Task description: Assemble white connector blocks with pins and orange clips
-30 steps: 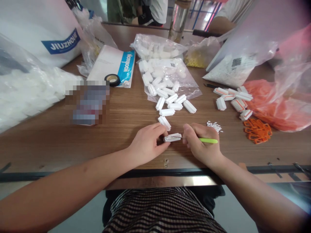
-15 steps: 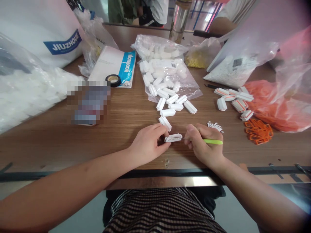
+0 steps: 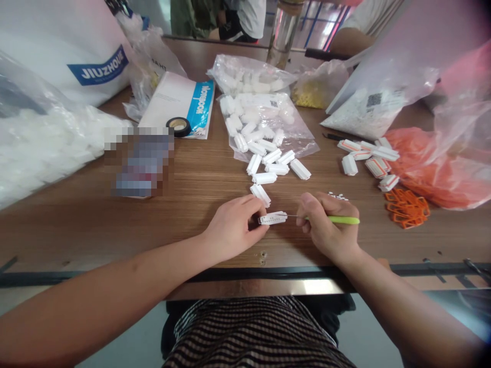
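My left hand (image 3: 238,221) pinches one end of a white plastic connector housing (image 3: 273,219), whose upward face carries rows of small holes. In my right hand (image 3: 329,222) is a thin metal pick with a lime-green handle (image 3: 347,220), gripped like a pen. The pick's slender shaft reaches left over the housing's right part; whether its tip touches the plastic I cannot tell. Just beyond my left fingertips lies another white housing (image 3: 261,195). Small white pieces (image 3: 337,196) lie behind my right hand, which partly hides them.
Several white housings (image 3: 276,169) spill from a clear bag (image 3: 303,135). Orange frames (image 3: 407,208) and housings with orange trim (image 3: 378,167) lie right, beside an orange-filled bag (image 3: 441,168). Black tape (image 3: 178,127) sits on a notebook (image 3: 164,102). A blurred-out object (image 3: 141,163) lies left.
My right hand has shifted slightly to the right with the pick, drawing its shaft back along the housing. It now covers more of the small white pieces. My left hand stays put.
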The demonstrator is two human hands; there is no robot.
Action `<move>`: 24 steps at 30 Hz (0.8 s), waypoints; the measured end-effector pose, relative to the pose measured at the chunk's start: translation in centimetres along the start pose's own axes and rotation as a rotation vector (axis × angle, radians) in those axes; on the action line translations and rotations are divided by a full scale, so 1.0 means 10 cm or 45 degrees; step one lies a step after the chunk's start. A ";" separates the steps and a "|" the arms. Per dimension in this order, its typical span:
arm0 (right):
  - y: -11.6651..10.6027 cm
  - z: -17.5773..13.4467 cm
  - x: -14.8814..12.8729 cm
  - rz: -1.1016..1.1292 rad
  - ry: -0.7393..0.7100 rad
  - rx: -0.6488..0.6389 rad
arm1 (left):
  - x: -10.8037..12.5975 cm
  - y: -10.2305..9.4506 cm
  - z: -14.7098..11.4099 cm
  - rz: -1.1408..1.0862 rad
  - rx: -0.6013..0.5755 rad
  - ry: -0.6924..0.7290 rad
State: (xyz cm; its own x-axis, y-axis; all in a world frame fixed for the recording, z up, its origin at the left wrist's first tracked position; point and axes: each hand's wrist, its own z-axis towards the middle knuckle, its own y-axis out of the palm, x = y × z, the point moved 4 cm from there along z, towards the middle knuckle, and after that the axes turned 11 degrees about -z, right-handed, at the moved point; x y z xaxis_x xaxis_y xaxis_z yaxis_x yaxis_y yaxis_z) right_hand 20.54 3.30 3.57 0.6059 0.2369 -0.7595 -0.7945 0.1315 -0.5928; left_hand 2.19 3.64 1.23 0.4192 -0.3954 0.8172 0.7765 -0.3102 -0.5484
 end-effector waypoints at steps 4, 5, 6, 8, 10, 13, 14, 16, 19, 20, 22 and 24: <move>0.01 0.00 0.00 -0.007 -0.023 -0.021 | 0.01 0.00 0.00 -0.011 -0.008 -0.002; 0.01 -0.01 0.00 -0.006 -0.029 -0.017 | 0.01 0.00 0.00 -0.013 -0.011 -0.005; 0.02 -0.01 0.01 -0.007 -0.035 -0.012 | 0.01 0.00 0.00 -0.015 -0.012 -0.006; 0.03 -0.01 0.01 -0.020 -0.047 -0.010 | 0.01 0.00 0.01 -0.015 -0.012 -0.009; 0.04 -0.01 0.00 -0.045 -0.059 -0.021 | 0.01 0.00 0.01 -0.015 -0.014 -0.007; 0.05 0.00 0.00 -0.075 -0.057 -0.026 | 0.01 0.00 0.01 -0.014 -0.019 0.002; 0.05 0.00 0.00 -0.083 -0.053 -0.024 | 0.01 0.00 0.01 -0.014 -0.018 0.005; 0.06 0.01 -0.01 -0.103 -0.049 -0.028 | 0.00 0.00 0.01 -0.016 -0.014 0.010; 0.07 0.01 -0.02 -0.135 -0.058 -0.058 | 0.01 -0.01 0.01 -0.016 -0.010 0.011; 0.06 0.00 -0.02 -0.135 -0.064 -0.066 | 0.01 -0.01 0.01 -0.016 -0.012 0.006; 0.05 0.00 -0.03 -0.111 -0.071 -0.055 | 0.01 -0.01 0.01 -0.020 -0.020 -0.007; 0.03 0.00 -0.03 -0.070 -0.070 -0.022 | 0.01 -0.01 0.01 -0.022 -0.025 -0.018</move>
State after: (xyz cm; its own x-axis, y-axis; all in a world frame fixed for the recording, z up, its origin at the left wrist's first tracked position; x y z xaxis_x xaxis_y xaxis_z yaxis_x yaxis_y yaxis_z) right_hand 20.09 3.28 3.62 0.6448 0.2824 -0.7103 -0.7592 0.1288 -0.6380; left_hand 2.22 3.67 1.34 0.4123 -0.3775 0.8291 0.7744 -0.3342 -0.5372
